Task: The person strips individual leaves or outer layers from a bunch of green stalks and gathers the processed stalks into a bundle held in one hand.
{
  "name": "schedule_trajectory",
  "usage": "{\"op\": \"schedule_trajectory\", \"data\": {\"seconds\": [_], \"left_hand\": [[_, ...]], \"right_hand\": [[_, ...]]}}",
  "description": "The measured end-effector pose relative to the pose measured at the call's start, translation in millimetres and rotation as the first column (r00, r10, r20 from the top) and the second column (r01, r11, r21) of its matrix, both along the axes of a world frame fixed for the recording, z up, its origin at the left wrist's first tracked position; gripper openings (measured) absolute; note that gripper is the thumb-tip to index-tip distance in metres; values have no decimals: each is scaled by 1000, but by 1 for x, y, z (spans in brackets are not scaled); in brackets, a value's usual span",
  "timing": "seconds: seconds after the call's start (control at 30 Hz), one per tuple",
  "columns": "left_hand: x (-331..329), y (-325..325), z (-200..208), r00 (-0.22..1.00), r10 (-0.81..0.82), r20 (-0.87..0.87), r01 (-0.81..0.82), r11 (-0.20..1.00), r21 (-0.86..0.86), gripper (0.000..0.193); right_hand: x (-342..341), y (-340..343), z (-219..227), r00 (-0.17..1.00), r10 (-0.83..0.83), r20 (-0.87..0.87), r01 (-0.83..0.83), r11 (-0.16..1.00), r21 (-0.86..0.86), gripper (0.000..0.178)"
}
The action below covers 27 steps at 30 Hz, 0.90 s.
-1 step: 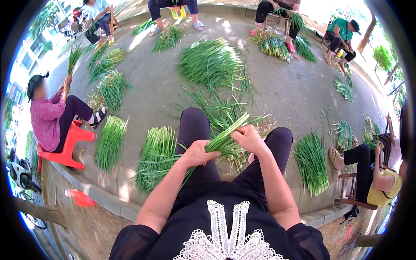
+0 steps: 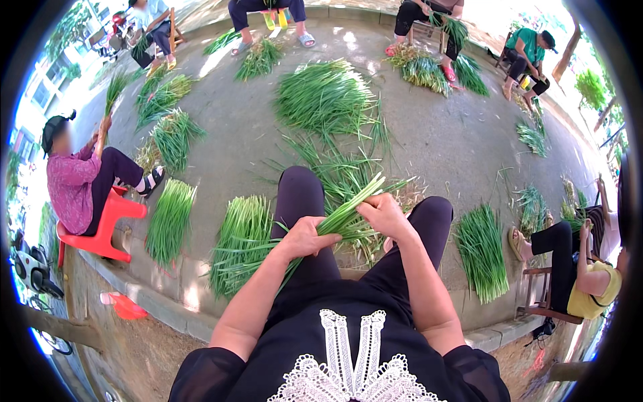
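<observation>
A bundle of garlic chives point(image 2: 349, 214) lies across my lap, its pale stem ends pointing up and right, its green leaves trailing down to the left. My left hand point(image 2: 305, 239) is closed round the middle of the bundle, thumb on top. With bent fingers my right hand point(image 2: 385, 216) pinches the stems near their pale ends; the fingertips are partly hidden. Loose chives point(image 2: 341, 177) lie scattered on the ground beyond my knees, with pale trimmings below the right hand. Beside my left knee is a neat pile of chives point(image 2: 241, 234).
A large chive heap point(image 2: 325, 97) lies ahead. Other neat piles lie at right point(image 2: 482, 251) and left point(image 2: 171, 221). On a red plastic stool point(image 2: 110, 224) at left, a person holds up chives. Several other seated people ring the paved ground; a kerb point(image 2: 167, 311) runs behind me.
</observation>
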State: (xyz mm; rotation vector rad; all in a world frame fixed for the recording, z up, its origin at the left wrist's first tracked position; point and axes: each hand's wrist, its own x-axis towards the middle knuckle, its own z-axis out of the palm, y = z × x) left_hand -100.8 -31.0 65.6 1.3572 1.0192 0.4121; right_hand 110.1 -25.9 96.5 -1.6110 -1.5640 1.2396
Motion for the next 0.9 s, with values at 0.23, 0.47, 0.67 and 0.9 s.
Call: {"op": "schedule_trajectory", "data": {"seconds": [0.23, 0.47, 0.67, 0.9], "left_hand": [[0, 0, 6, 999, 14, 40, -13, 999, -40, 16], [0, 0, 7, 997, 23, 69, -19, 998, -62, 15], [-1, 1, 0, 993, 49, 112, -38, 995, -97, 16], [-2, 4, 1, 991, 19, 132, -7, 996, -91, 18]], "right_hand": [[-4, -6, -13, 983, -35, -182, 40, 999, 21, 30], [1, -8, -15, 948, -107, -300, 123, 992, 36, 29], [26, -7, -12, 855, -270, -442, 331, 942, 65, 19], [32, -2, -5, 604, -529, -596, 629, 776, -51, 39]]}}
